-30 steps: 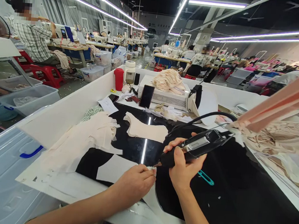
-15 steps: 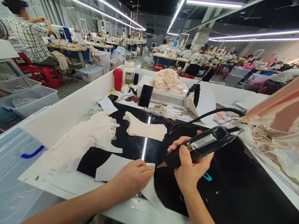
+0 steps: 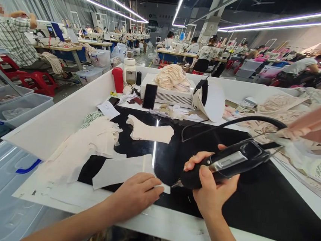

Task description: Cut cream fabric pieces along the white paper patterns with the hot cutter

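My left hand (image 3: 140,193) lies over a white fabric piece (image 3: 119,170), its fingers pressed together on the piece's right part, near a narrow end. In my right hand (image 3: 213,185) is a black corded handheld cutting tool (image 3: 228,162) with a slim metal tip. That tip points left and rests close to the piece's right end; whether they touch I cannot tell. Beneath is a glossy black work surface (image 3: 254,203). Farther back sits a neat stack of cream fabric pieces (image 3: 151,131). Left of my left hand, more cream pieces (image 3: 82,147) lie overlapping in a heap.
A phone (image 3: 150,96) leans on a white vented box (image 3: 173,98) topped with fabric. Nearby are a red cup (image 3: 117,80), a jar (image 3: 130,72) and a white visor (image 3: 214,102). The tool's cable (image 3: 233,120) arcs at right beside hanging pink fabric (image 3: 315,121). Other people sew beyond.
The white piece has turned and shifted, so its narrow end now points right past my left fingers. My right hand and the tool are slightly farther right. The camera view has shifted too.
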A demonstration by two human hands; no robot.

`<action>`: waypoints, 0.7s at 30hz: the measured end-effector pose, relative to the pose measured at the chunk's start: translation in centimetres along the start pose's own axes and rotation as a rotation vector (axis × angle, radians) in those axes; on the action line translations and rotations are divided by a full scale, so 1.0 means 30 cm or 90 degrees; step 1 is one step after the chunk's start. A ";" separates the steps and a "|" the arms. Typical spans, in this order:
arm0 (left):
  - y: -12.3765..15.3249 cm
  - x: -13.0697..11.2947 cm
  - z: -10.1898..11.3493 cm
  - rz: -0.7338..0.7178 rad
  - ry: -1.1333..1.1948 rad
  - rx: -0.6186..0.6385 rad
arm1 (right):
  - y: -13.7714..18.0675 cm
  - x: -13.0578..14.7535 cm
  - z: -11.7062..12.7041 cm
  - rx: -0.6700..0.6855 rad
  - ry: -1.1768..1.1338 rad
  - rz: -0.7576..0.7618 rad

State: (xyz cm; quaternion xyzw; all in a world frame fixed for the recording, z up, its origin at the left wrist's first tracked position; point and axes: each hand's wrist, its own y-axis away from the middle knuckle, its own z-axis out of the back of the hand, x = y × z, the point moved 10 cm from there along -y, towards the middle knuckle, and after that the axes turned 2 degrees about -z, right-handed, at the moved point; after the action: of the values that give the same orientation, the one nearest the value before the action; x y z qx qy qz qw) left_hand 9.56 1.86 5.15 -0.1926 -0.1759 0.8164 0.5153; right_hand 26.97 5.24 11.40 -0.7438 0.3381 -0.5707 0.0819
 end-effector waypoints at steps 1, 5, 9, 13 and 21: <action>-0.005 -0.015 -0.010 -0.011 0.005 0.004 | 0.004 -0.001 -0.002 0.004 0.000 -0.001; -0.027 -0.028 -0.039 -0.010 -0.002 0.022 | 0.013 0.000 -0.011 0.016 -0.008 0.009; -0.021 -0.018 -0.051 0.006 -0.009 0.038 | 0.018 -0.006 -0.016 0.013 -0.013 0.007; -0.002 -0.017 -0.055 0.011 -0.002 0.047 | 0.024 -0.011 -0.016 0.010 -0.016 0.009; 0.000 -0.016 -0.047 0.008 0.001 0.036 | 0.029 -0.016 -0.022 0.009 -0.012 0.010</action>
State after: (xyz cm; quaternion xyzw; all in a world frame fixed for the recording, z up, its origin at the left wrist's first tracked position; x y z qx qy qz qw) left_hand 10.46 1.55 4.00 -0.1798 -0.1512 0.8241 0.5154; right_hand 25.96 5.05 10.80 -0.7456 0.3392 -0.5657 0.0949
